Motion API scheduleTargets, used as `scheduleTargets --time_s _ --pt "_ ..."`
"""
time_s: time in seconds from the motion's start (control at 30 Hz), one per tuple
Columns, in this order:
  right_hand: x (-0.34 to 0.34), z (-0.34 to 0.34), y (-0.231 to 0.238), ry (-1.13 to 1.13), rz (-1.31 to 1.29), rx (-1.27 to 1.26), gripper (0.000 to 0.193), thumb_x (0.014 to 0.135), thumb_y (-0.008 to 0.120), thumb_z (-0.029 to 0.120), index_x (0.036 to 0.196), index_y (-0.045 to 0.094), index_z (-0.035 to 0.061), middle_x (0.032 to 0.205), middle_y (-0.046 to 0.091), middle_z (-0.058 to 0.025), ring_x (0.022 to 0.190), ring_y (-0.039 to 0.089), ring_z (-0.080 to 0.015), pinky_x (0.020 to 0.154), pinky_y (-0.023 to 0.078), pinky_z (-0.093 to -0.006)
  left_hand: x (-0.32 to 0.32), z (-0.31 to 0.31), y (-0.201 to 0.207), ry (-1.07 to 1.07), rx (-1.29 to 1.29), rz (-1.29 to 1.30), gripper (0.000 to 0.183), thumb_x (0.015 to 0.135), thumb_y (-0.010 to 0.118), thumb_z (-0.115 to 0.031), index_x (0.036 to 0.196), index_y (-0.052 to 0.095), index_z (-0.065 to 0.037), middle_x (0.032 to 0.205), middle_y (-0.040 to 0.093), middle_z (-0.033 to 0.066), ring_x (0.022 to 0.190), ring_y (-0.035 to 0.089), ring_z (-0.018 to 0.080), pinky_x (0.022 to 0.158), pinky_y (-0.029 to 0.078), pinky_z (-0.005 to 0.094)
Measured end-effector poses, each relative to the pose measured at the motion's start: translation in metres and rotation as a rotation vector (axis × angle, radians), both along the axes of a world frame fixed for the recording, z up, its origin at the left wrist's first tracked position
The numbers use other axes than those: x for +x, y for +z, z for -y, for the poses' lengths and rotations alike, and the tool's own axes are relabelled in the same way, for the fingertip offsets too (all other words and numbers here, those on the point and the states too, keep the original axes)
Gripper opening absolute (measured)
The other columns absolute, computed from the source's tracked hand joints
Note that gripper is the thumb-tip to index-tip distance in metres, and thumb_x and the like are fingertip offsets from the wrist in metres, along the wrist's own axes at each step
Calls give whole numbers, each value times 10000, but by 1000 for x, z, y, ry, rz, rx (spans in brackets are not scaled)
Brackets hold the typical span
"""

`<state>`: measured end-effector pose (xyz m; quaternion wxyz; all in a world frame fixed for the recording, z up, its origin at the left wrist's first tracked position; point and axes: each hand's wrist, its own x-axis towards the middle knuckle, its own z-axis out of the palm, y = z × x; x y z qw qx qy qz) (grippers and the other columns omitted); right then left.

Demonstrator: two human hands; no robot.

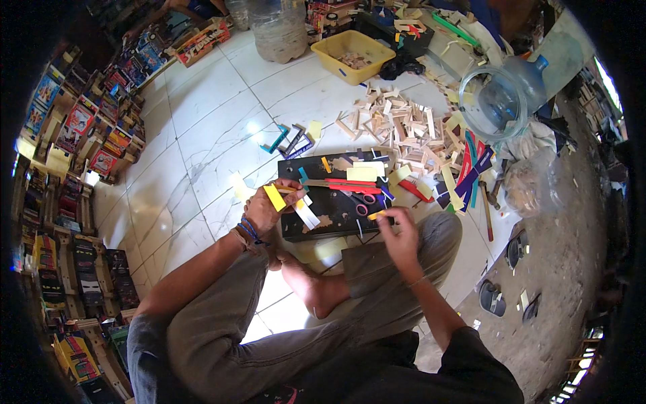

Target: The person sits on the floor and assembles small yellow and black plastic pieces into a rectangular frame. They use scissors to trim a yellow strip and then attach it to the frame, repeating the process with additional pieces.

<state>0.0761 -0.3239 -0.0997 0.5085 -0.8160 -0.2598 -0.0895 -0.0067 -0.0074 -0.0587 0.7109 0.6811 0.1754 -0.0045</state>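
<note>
My left hand is closed around a wooden piece, mostly hidden by my fingers, with a bright yellow strip along its side. To its right, my right hand pinches a small orange-yellow scrap between thumb and fingertips. Between and beyond both hands is a low black board with worn patches. On it lie scissors with pinkish handles, a red strip-like item, a pale yellow sticker sheet and a white strip near my left hand.
Beyond the board is a heap of small wooden pieces. Coloured frame-like pieces lie left of it. A yellow basin and large plastic bottles stand farther back. Toy-truck-like wooden items line the left. A hammer lies right.
</note>
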Motion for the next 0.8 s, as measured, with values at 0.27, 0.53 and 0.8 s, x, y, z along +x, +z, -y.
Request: scheduleTargets --time_s 0.27,0.53,0.8 --pt "26 23 -43 -171 -567 106 362 904 783 309 1072 669 9 1011 677 -53 956 607 -142 863 483 -318 1 3 -2 -26 55 -9 340 914 777 -312 1135 688 -70 987 707 16 920 673 103 775 572 255" --pt "16 20 -26 -316 -742 247 488 936 743 255 1321 534 38 1158 637 -76 1050 580 -140 846 460 -304 1 13 10 -20 -16 4 280 903 792 -282 1078 697 -86 984 692 -6 911 663 84 742 557 224" --pt "-42 -32 30 91 290 -117 215 872 750 103 1076 686 85 1046 639 -78 972 609 -243 865 450 -376 4 16 14 -97 3 -50 371 889 803 -279 1149 656 -60 1016 695 9 918 666 98 735 556 253"
